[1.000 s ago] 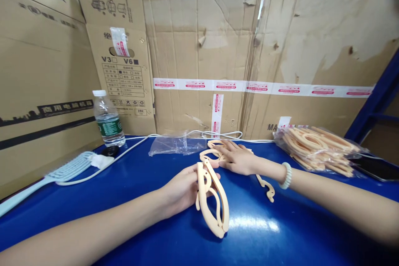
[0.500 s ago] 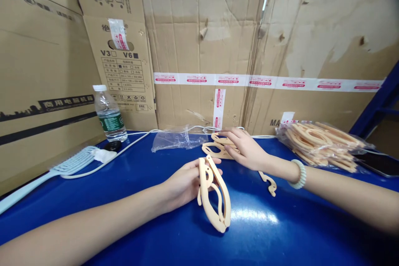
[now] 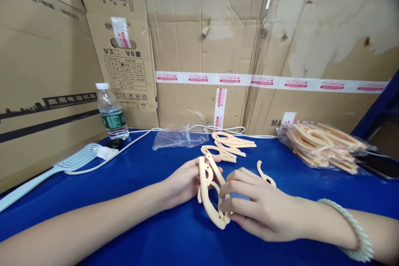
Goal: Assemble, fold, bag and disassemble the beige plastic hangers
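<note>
A cream plastic folding hanger (image 3: pixel 206 202) stands folded in the middle, its two curved arms meeting at the near end and a hook piece between them. My left hand (image 3: pixel 182 185) holds it near its far end, fingers behind it. The curled fingers of my right hand (image 3: pixel 264 205) grip its right arm towards the near end and hide part of it. Just past my right hand lies a loose cream hook (image 3: pixel 261 169), partly covered by that hand. Further back, several cream hanger pieces (image 3: pixel 235 140) lie flat on the table.
A plastic bag of hanger pieces (image 3: pixel 321 143) sits at the right, beside a dark phone (image 3: pixel 382 166). At the back are a clear wrapper (image 3: pixel 179 138) and a white cable (image 3: pixel 141 136). On the left are a water bottle (image 3: pixel 112 118) and a light-blue hairbrush (image 3: pixel 76 160). Cardboard (image 3: pixel 199 45) walls the back.
My right hand has come from the pieces at the back towards me and taken hold of the hanger's right arm. My left hand keeps holding the hanger in nearly the same spot.
</note>
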Available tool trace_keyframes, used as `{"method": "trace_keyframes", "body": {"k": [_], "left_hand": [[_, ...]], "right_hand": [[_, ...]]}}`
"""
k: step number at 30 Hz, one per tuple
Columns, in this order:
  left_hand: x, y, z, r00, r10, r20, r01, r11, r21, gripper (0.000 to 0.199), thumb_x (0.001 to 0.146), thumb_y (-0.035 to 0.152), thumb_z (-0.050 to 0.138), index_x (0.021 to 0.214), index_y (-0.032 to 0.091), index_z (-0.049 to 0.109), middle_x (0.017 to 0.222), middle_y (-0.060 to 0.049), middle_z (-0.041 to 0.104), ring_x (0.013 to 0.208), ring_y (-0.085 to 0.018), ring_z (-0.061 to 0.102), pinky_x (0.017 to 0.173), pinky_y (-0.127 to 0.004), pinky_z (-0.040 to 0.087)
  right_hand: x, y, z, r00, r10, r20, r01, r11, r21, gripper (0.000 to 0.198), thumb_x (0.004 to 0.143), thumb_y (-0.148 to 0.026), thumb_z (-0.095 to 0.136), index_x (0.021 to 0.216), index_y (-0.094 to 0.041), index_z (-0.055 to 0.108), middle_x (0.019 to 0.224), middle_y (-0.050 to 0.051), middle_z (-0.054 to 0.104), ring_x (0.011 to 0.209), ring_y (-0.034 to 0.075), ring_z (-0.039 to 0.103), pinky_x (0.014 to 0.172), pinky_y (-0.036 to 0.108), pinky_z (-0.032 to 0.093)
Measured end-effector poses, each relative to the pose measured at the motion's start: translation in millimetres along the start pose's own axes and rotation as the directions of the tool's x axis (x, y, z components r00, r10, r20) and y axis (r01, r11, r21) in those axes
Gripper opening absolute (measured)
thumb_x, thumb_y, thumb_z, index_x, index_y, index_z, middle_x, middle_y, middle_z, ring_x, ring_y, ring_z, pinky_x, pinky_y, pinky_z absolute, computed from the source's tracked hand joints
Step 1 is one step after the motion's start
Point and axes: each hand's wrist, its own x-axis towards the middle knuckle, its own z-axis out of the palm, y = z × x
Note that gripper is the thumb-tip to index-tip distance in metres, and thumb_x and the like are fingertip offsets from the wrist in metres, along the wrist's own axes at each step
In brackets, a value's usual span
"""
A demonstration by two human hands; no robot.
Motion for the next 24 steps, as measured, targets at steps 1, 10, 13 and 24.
{"method": "trace_keyframes", "body": {"k": [1, 10, 13, 24], "left_hand": [[-0.5, 0.4, 1.6, 1.000, -0.002, -0.008, 0.002, 1.000, 0.005, 0.022, 0.080, 0.015, 0.065, 0.102, 0.015, 0.069, 0.089, -0.010, 0.071, 0.072, -0.018, 0.067, 0.072, -0.031, 0.051], [-6.7, 4.3, 9.9, 0.999, -0.025, -0.024, 0.024, 0.999, -0.047, 0.022, 0.092, 0.021, 0.052, 0.103, 0.012, 0.068, 0.089, -0.011, 0.071, 0.075, -0.018, 0.066, 0.074, -0.030, 0.050], [-9.4, 5.9, 9.2, 0.999, -0.051, 0.019, 0.053, 0.990, -0.131, 0.045, 0.098, 0.044, 0.037, 0.105, 0.010, 0.066, 0.089, -0.014, 0.071, 0.080, -0.022, 0.066, 0.079, -0.035, 0.050], [-17.6, -1.5, 11.8, 0.983, 0.083, 0.161, -0.094, 0.994, 0.059, 0.024, 0.071, 0.004, 0.067, 0.094, 0.009, 0.066, 0.094, -0.013, 0.070, 0.084, -0.020, 0.066, 0.087, -0.034, 0.047]], "right_hand": [[-2.6, -2.4, 2.0, 1.000, 0.010, 0.026, -0.009, 0.999, -0.042, 0.018, 0.094, -0.012, 0.047, 0.108, -0.017, 0.058, 0.107, 0.010, 0.061, 0.095, 0.021, 0.052, 0.085, 0.036, 0.043], [-8.7, -17.7, 12.4, 0.994, 0.113, -0.017, -0.114, 0.981, -0.155, 0.020, 0.103, -0.019, 0.039, 0.100, -0.015, 0.059, 0.104, 0.009, 0.062, 0.092, 0.020, 0.050, 0.084, 0.034, 0.041], [-7.3, -21.5, 15.8, 0.988, 0.145, -0.044, -0.151, 0.971, -0.184, 0.017, 0.102, -0.018, 0.042, 0.097, -0.016, 0.059, 0.103, 0.010, 0.060, 0.092, 0.020, 0.051, 0.082, 0.034, 0.042], [-10.8, -23.3, 14.7, 0.987, 0.136, -0.088, -0.155, 0.951, -0.269, 0.026, 0.104, -0.031, 0.037, 0.099, -0.015, 0.058, 0.108, 0.011, 0.061, 0.100, 0.024, 0.051, 0.082, 0.037, 0.041]]}}
